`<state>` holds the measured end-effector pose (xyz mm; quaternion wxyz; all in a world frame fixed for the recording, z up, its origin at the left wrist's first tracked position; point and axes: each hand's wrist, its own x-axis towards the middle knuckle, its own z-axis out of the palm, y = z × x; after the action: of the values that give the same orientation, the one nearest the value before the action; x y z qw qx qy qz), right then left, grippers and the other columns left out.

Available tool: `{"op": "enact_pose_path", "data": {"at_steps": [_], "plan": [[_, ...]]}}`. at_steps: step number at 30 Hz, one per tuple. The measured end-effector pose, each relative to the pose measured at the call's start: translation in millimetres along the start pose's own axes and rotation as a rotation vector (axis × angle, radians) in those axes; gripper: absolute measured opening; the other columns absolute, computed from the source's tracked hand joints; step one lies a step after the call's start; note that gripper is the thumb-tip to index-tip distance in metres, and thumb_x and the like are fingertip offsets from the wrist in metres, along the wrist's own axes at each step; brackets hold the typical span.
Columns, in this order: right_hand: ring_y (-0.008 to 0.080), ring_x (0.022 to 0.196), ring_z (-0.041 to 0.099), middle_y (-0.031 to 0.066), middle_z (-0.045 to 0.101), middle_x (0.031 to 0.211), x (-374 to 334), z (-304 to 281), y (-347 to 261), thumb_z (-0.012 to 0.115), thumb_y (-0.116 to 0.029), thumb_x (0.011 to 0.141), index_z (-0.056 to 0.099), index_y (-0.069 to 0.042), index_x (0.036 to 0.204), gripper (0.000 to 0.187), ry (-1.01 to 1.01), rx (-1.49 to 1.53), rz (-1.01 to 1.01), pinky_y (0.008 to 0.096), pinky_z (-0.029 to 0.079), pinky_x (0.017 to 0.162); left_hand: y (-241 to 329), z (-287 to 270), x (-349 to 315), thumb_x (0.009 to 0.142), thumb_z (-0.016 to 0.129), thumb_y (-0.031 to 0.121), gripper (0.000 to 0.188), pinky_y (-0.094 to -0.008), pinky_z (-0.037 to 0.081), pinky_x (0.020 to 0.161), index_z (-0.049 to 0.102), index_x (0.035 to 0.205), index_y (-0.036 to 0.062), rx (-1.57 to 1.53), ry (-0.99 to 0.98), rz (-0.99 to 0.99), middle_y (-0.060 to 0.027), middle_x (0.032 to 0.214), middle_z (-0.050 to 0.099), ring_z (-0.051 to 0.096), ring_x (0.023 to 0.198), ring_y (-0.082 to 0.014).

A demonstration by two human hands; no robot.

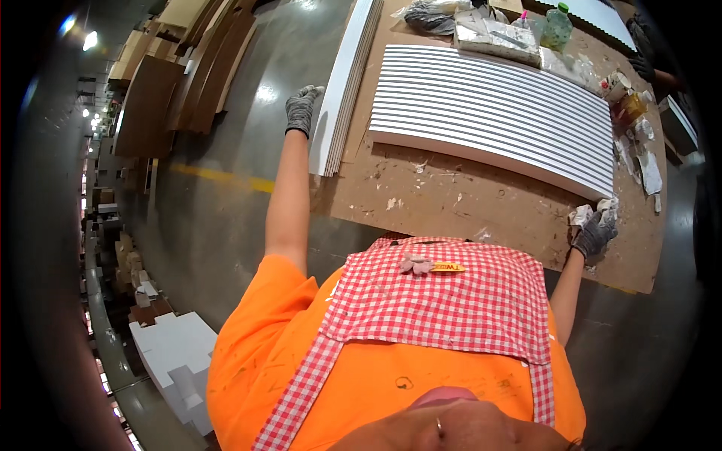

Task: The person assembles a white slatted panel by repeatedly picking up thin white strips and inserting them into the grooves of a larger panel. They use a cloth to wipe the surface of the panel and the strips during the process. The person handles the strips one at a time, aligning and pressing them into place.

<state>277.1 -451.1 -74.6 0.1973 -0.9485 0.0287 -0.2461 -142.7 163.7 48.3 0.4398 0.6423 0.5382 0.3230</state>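
Observation:
My left hand (301, 109), in a grey knit glove, is closed beside the outer edge of a long stack of white-topped boards (338, 98) at the table's left side. Its fingertips meet that edge; anything inside the fingers is hidden. My right hand (594, 234), in a darker grey glove, grips a crumpled white rag (580, 216). It is at the near right corner of a wide block of white-edged strips (489, 113) laid side by side. Part of the rag shows above the fingers, close to the block's corner.
The brown worktable (451, 199) has scuffs and white flecks. Behind the block are a paint-smeared white box (496, 37), a green-capped bottle (556, 28) and a plastic bag (432, 16). An amber container (630, 107) stands right. Brown panels (150, 105) are stacked beyond the floor at left.

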Motion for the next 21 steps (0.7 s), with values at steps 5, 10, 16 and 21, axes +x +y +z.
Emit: {"op": "enact_pose_path", "data": {"at_steps": [5, 10, 16, 21], "plan": [[0.0336, 0.087, 0.062, 0.0215, 0.063, 0.1, 18.0, 48.8, 57.6, 0.062, -0.04, 0.083, 0.065, -0.003, 0.107, 0.044, 0.074, -0.003, -0.171, 0.0436, 0.051, 0.075, 8.0, 26.2, -8.3, 0.057, 0.077, 0.061, 0.099, -0.0352, 0.042, 0.098, 0.051, 0.121, -0.009, 0.819, -0.09, 0.125, -0.024, 0.12, 0.057, 0.054, 0.114, -0.0299], [0.0306, 0.088, 0.063, 0.0197, 0.063, 0.1, 14.3, 40.0, 36.0, 0.064, -0.032, 0.084, 0.063, 0.001, 0.106, 0.04, -0.099, -0.034, 0.056, 0.0399, 0.052, 0.074, 17.5, 37.1, -13.7, 0.056, 0.076, 0.065, 0.106, -0.0369, 0.041, 0.1, 0.047, 0.128, -0.0064, 0.961, -0.085, 0.109, -0.0241, 0.127, 0.053, 0.052, 0.118, -0.032], [0.0297, 0.085, 0.061, 0.0164, 0.059, 0.098, 12.0, 65.8, 77.2, 0.067, -0.034, 0.082, 0.061, -0.002, 0.106, 0.04, -0.006, 0.075, -0.022, 0.0392, 0.052, 0.073, 41.0, 42.6, 8.2, 0.058, 0.078, 0.051, 0.062, -0.0386, 0.05, 0.084, 0.069, 0.098, 0.0048, 1.048, -0.27, 0.101, -0.0184, 0.097, 0.068, 0.065, 0.092, -0.0316], [0.0303, 0.087, 0.061, 0.0175, 0.06, 0.098, 10.0, 39.5, 54.5, 0.069, -0.028, 0.08, 0.061, -0.001, 0.106, 0.038, 0.062, -0.036, -0.27, 0.0392, 0.051, 0.076, 34.1, 38.6, 15.1, 0.058, 0.077, 0.054, 0.066, -0.0379, 0.05, 0.083, 0.068, 0.101, 0.0036, 1.078, -0.294, 0.037, -0.019, 0.095, 0.068, 0.064, 0.09, -0.0318]]}}
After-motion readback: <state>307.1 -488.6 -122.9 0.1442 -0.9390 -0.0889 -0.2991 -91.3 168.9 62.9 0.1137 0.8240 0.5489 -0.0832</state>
